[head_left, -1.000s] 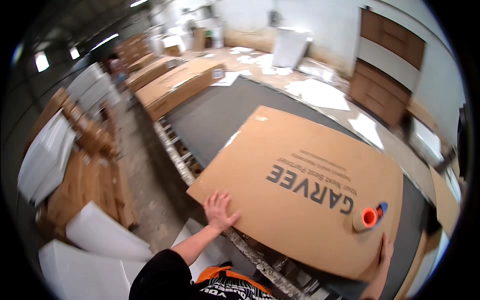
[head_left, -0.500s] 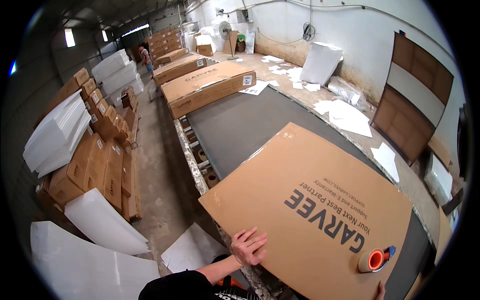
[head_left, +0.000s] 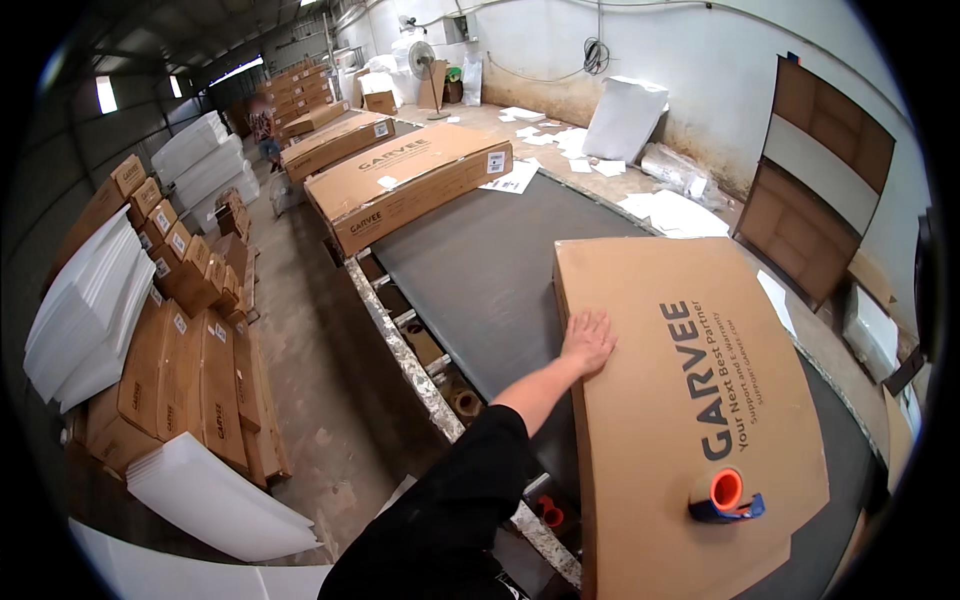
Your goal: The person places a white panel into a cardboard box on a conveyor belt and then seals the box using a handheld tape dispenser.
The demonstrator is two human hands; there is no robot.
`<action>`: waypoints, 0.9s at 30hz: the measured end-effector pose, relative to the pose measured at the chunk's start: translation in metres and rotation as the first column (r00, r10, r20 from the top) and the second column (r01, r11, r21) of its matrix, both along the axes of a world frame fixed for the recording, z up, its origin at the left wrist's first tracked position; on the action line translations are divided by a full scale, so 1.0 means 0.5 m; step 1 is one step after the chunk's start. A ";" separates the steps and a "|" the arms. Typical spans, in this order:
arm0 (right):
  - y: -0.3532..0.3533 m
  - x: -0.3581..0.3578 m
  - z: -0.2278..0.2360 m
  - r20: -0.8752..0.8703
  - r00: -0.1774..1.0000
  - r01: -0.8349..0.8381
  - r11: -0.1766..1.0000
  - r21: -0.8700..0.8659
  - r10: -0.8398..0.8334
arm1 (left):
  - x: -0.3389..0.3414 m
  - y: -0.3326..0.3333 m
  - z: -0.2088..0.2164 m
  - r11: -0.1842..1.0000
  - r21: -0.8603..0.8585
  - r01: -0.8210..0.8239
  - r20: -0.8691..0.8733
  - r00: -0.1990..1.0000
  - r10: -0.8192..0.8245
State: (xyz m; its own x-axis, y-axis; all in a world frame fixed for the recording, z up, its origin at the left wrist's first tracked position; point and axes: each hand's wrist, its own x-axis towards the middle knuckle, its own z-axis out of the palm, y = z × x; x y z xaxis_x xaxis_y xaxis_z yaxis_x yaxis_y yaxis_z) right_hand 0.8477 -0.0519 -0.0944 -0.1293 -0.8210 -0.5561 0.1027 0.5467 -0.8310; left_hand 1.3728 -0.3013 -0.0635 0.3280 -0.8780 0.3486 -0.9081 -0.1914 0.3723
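A large flat cardboard box [head_left: 650,420] lies on the dark conveyor belt [head_left: 480,260], its long side running away from me. My left hand [head_left: 588,342] rests flat on its top near the left edge, fingers stretched out, holding nothing. On the near part of the box sits a tape dispenser [head_left: 727,497] with a blue frame and an orange core. My right hand does not show in the picture.
Farther along the belt lie more closed cartons [head_left: 410,185]. Stacked boxes [head_left: 180,370] and white foam sheets [head_left: 215,500] stand on the left floor. White sheets [head_left: 680,215] litter the floor by the wall. A person [head_left: 264,130] stands far back left.
The box has turned on the belt, from slanting across to lying lengthwise. My left hand has moved forward along its left edge. My right hand has left the picture.
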 end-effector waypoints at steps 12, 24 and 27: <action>-0.594 -0.369 -0.132 -0.938 0.190 -0.244 0.911 -0.332 -0.291 | -0.391 0.485 0.001 0.959 0.260 0.115 -0.377 0.926 -0.009; -0.768 -0.356 0.064 -0.955 0.294 -0.368 0.926 -0.084 0.030 | -0.649 0.549 0.052 0.855 0.386 -0.348 -0.228 0.862 0.453; -0.797 -0.376 0.011 -0.879 0.474 -0.360 0.901 -0.243 -0.048 | -0.644 0.548 0.052 0.852 0.381 -0.360 -0.157 0.883 0.443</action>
State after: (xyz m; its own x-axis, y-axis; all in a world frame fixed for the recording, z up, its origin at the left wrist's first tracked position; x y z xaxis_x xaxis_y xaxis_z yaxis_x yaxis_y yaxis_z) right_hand 0.6599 -0.4503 -0.0889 -0.2126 -0.9734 0.0858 -0.8159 0.1285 -0.5637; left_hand 1.0507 -0.0272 -0.0376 0.7107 -0.7002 -0.0684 -0.6203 -0.6695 0.4087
